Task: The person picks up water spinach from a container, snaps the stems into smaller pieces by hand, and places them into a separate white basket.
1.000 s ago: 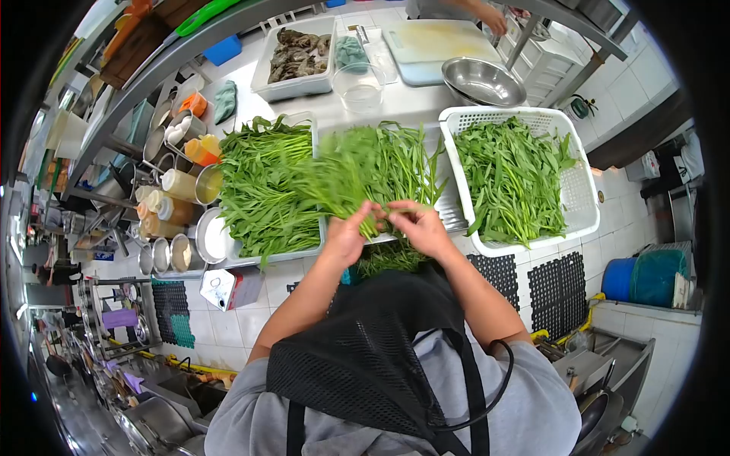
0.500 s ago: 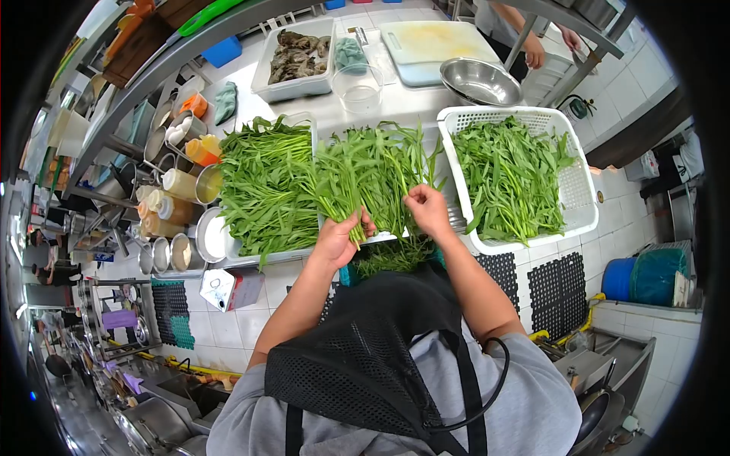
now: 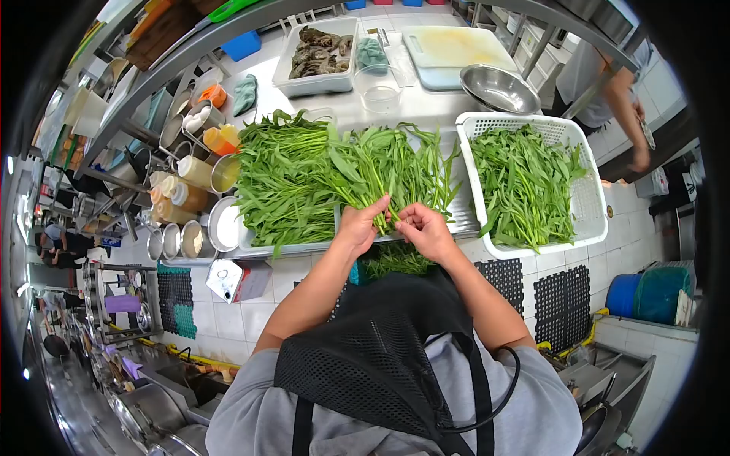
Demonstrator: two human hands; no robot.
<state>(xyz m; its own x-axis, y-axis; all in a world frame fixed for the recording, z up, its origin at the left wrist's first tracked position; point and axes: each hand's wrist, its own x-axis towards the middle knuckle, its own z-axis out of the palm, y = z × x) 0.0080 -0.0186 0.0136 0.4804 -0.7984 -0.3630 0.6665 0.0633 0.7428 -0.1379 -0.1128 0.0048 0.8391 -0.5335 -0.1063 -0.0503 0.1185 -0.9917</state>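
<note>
A bunch of long-leaved greens (image 3: 366, 169), which look like water spinach, is held by its stems in my left hand (image 3: 362, 225). Close beside it, my right hand (image 3: 426, 231) has thumb and fingers pinched together at the stem ends. A large pile of the same greens (image 3: 285, 186) lies to the left in a tray, and more leafy stems (image 3: 437, 171) lie behind my right hand. To the right, a white perforated basket (image 3: 598, 216) holds another heap of greens (image 3: 525, 186). Below my hands, green trimmings (image 3: 397, 260) show in a container.
A tray of shrimp (image 3: 323, 55), a clear plastic tub (image 3: 379, 93), cutting boards (image 3: 460, 49) and a steel bowl (image 3: 502, 90) stand at the back. Sauce bottles (image 3: 190, 196) and pots line the left. A co-worker's arm (image 3: 625, 114) appears beyond the basket.
My right hand has come left and down to meet my left hand at the stem ends. The view has shifted slightly. The co-worker at the right shows in a different place.
</note>
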